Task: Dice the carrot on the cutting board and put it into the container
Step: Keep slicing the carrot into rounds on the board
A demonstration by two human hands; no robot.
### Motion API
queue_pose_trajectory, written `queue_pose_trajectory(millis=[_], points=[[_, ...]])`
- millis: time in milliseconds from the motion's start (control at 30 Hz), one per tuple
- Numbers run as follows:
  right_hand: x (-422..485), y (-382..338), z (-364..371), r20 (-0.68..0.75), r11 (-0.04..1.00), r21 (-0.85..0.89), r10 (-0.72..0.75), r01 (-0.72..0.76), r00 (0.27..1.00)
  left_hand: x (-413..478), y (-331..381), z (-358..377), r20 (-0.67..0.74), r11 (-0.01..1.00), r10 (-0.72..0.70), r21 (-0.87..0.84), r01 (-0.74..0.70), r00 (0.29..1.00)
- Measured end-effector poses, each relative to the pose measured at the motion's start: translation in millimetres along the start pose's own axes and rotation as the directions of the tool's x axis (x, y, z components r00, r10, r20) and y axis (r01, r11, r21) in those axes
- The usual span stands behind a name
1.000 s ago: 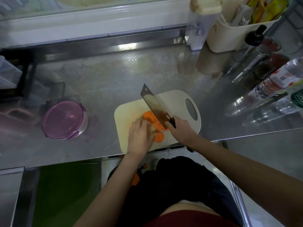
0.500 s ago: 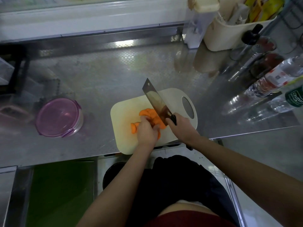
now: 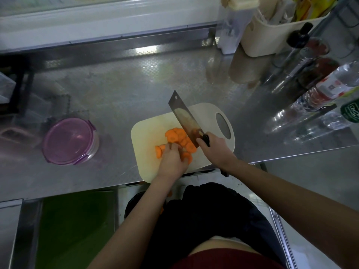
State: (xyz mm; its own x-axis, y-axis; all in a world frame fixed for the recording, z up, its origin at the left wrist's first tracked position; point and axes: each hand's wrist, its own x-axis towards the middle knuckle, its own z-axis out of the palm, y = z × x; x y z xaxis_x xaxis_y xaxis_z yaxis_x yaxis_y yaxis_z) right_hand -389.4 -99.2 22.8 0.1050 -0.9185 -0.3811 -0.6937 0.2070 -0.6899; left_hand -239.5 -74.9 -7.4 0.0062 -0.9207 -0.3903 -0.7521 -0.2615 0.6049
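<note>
At centre frame, carrot slices (image 3: 175,139) lie on the cutting board (image 3: 147,133); the left hand (image 3: 172,160) curls its fingers over them, and the right hand (image 3: 215,150) clenches the cleaver (image 3: 183,117) handle. Risk: with the blade beside the fingertips, a sliding round could bring a nick. The container (image 3: 69,141) stands well apart, frame left.

Subject: one person, seen from above.

Arms: left forearm (image 3: 136,216) and right forearm (image 3: 281,187) are bare along their whole visible length.

Left grip (image 3: 172,160) and right grip (image 3: 215,150): bare, uncovered to the wrist.

Clothing, upper: dark red garment (image 3: 223,260) at the bottom edge of the view, plain, matt. A narrow pale band (image 3: 223,238), off-white, runs along its far edge.

Clothing, lower: black or very dark garment (image 3: 204,216), loose, with soft folds and a rounded outline. Trousers, skirt or apron: cannot be told. Dim light limits the colour reading.
</note>
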Motion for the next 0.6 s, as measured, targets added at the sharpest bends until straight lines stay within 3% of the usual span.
queue_pose_trajectory(millis=[167,300,367,467,600], points=[[1.7,0.6,4.0,0.008,1.0,-0.02,0.006,-0.006,1.0,2.5,1.1,8.4,0.044,0.981,0.019,0.194,-0.028,0.999],[0.7,1.2,5.2,0.007,1.0,0.008,-0.002,0.002,1.0,3.2,1.9,6.7,0.055,0.994,-0.005,0.113,-0.001,0.998],[-0.4,0.2,5.4,0.02,1.0,0.014,-0.012,0.012,1.0,-1.9,3.5,3.8,0.041,1.0,0.007,-0.013,-0.006,0.999],[-2.6,-1.1,7.3,0.05,0.999,-0.001,-0.032,0.032,0.998,-10.4,0.4,-8.0,-0.109,0.971,-0.047,-0.24,0.019,0.993],[-5.7,-6.5,7.5,0.092,0.998,0.005,-0.064,0.064,0.994,-9.6,-18.4,-33.5,-0.354,0.932,-0.242,-0.343,0.115,0.904]])
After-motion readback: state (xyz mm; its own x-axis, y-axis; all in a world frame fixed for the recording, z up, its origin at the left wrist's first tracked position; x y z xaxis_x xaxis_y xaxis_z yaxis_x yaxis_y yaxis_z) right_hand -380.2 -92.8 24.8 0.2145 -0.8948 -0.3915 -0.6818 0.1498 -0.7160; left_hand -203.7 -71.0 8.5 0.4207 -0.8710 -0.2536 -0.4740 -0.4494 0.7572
